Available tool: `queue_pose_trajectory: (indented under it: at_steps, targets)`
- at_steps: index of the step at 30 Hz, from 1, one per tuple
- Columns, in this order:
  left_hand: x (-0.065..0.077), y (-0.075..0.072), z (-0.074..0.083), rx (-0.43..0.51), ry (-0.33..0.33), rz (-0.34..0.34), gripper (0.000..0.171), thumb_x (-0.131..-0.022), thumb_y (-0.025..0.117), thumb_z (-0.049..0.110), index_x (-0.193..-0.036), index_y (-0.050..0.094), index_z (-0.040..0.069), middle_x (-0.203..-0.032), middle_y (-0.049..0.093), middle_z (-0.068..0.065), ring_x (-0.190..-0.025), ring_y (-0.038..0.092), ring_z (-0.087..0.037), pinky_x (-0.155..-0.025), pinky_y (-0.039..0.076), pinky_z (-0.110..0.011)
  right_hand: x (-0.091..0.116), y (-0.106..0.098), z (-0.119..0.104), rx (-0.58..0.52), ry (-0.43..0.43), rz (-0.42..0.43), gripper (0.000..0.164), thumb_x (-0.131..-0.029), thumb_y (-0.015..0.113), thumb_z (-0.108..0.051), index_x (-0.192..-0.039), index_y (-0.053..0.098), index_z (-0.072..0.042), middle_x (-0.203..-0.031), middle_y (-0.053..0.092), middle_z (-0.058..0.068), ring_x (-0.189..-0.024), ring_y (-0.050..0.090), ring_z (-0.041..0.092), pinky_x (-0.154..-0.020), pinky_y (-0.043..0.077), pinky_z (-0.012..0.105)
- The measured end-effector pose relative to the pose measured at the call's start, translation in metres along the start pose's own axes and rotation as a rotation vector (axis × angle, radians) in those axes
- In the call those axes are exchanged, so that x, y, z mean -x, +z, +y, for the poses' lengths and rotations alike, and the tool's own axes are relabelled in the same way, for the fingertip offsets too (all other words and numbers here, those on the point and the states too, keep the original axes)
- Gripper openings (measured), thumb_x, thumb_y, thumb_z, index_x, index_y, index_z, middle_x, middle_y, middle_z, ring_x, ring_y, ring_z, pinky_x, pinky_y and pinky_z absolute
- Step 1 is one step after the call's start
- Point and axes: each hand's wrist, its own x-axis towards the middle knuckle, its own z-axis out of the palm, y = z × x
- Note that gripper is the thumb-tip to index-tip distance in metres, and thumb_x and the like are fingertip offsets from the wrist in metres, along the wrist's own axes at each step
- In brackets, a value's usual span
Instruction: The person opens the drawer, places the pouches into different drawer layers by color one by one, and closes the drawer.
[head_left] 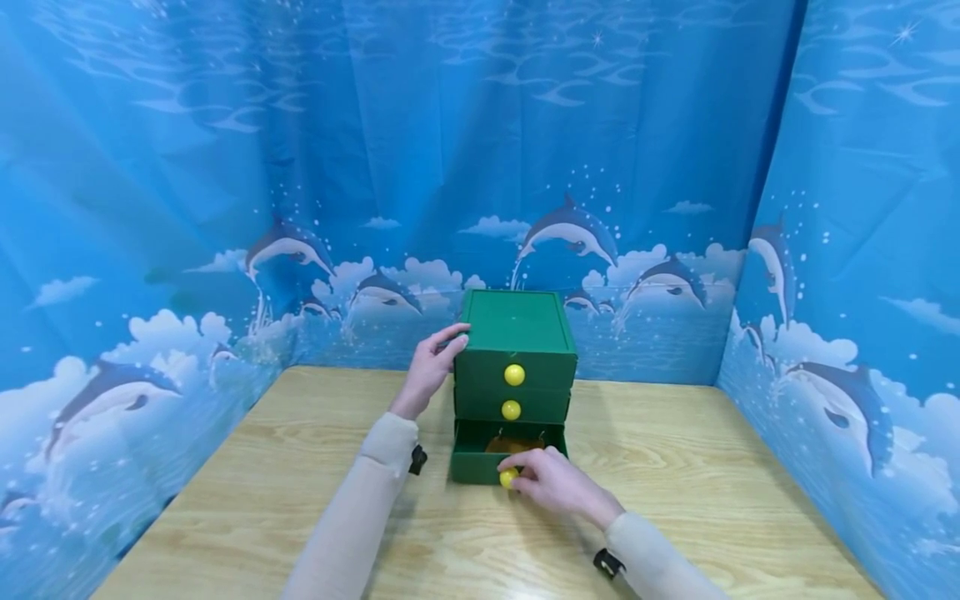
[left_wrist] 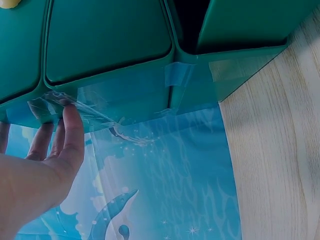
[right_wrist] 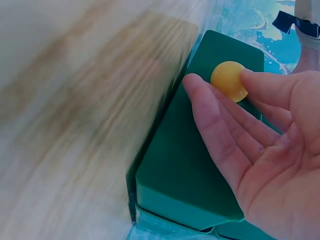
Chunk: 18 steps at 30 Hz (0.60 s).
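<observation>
A green cabinet [head_left: 514, 321] with three stacked drawers stands on the table, a round yellow knob on each. Its bottom drawer [head_left: 472, 469] is pulled out, while the two above sit closed. My right hand [head_left: 557, 482] holds the bottom drawer's yellow knob [right_wrist: 228, 81] between thumb and fingers. Inside that drawer lies a brown, rounded thing [head_left: 516, 444], partly hidden by the drawer front. My left hand [head_left: 435, 367] rests its fingertips on the cabinet's upper left side, fingers fairly straight. Clear tape [left_wrist: 180, 74] shows on this side in the left wrist view.
The cabinet stands on a light wood-grain table [head_left: 660, 467]. Blue curtains [head_left: 420, 125] printed with dolphins and clouds hang behind and at both sides. Each wrist wears a black strap, such as the left strap [head_left: 417, 459].
</observation>
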Motion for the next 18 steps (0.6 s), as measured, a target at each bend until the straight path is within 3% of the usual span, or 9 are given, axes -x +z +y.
queue_pose_trajectory:
  at_steps: [9, 18]
  targets:
    - [-0.001, -0.001, -0.001, -0.002, 0.023, 0.006, 0.042, -0.098, 0.054, 0.048, -0.137, 0.057, 0.03, -0.148, 0.047, 0.004, -0.124, 0.054, -0.023, -0.088, 0.051, -0.041, -0.009, -0.001, 0.003, 0.014, -0.01, 0.017, 0.027, -0.096, 0.063, -0.013, -0.121, 0.07, -0.014, -0.094, 0.075, 0.001, -0.063, 0.062, 0.006, -0.055, 0.048, 0.021]
    - [-0.003, -0.002, -0.002, -0.007, 0.011, -0.013, 0.043, -0.099, 0.053, 0.048, -0.139, 0.055, 0.031, -0.15, 0.045, 0.003, -0.128, 0.051, -0.025, -0.093, 0.048, -0.045, -0.017, -0.001, 0.008, 0.066, -0.037, 0.059, 0.027, -0.096, 0.061, -0.011, -0.122, 0.069, -0.013, -0.11, 0.073, 0.004, -0.077, 0.067, 0.009, -0.064, 0.051, 0.021]
